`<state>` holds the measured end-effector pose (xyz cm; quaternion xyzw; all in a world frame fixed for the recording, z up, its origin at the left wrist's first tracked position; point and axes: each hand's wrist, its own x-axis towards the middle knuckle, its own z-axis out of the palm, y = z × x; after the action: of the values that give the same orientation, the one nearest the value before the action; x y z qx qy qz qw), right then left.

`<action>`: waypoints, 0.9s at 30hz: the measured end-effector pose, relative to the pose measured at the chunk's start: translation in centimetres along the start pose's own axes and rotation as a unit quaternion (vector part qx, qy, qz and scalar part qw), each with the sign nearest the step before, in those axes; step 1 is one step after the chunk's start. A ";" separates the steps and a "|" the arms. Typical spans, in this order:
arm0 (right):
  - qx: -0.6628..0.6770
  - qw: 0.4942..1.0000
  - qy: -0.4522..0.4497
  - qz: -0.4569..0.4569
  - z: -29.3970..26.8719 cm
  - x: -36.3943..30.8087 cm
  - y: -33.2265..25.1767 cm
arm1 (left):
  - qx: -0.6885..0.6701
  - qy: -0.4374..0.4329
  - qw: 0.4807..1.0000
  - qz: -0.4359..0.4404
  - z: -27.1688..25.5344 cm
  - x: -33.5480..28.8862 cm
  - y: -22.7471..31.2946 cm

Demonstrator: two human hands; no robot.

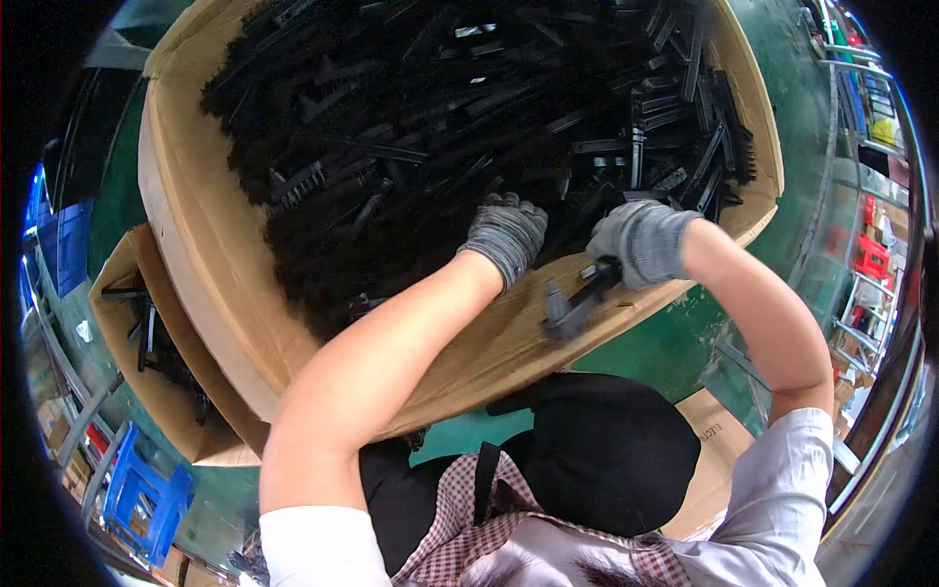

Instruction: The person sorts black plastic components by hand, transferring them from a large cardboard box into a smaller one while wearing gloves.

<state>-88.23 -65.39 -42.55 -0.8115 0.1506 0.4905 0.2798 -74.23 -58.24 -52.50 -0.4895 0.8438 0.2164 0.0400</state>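
Black plastic parts (391,152), many of them long and narrow with toothed or slotted edges, fill a large cardboard box (210,230) in front of me. My left hand (507,238), in a grey knitted glove, is over the near side of the pile. Its fingers are curled, and what they hold, if anything, is lost against the black parts. Near the box's right front edge, my right hand (641,243), gloved alike, grips a black plastic part (577,305). That part hangs down toward the near wall and is blurred by motion.
To the left stands a smaller cardboard box (132,367) with some black parts inside. A blue plastic stool (147,499) is at the lower left. Metal racks with red bins (872,256) line the right side. A flat cardboard piece (709,445) lies by my right side on the green floor (660,338).
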 end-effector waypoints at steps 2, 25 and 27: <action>0.114 0.992 0.059 -0.021 0.0 -2.5 2.4 | 0.007 -0.121 0.992 -0.016 0.8 0.9 0.4; 0.462 0.684 0.562 0.051 -0.2 -12.1 2.4 | 0.074 -0.010 0.997 -0.028 5.7 1.0 1.8; 0.466 0.670 0.575 0.054 -0.2 -12.0 2.2 | 0.073 0.002 0.997 -0.003 5.1 0.7 2.4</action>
<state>-94.94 -67.62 -32.61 -0.6870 0.5345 -0.1935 0.4526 -77.36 -55.75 -56.56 -0.4882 0.8559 0.1533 0.0744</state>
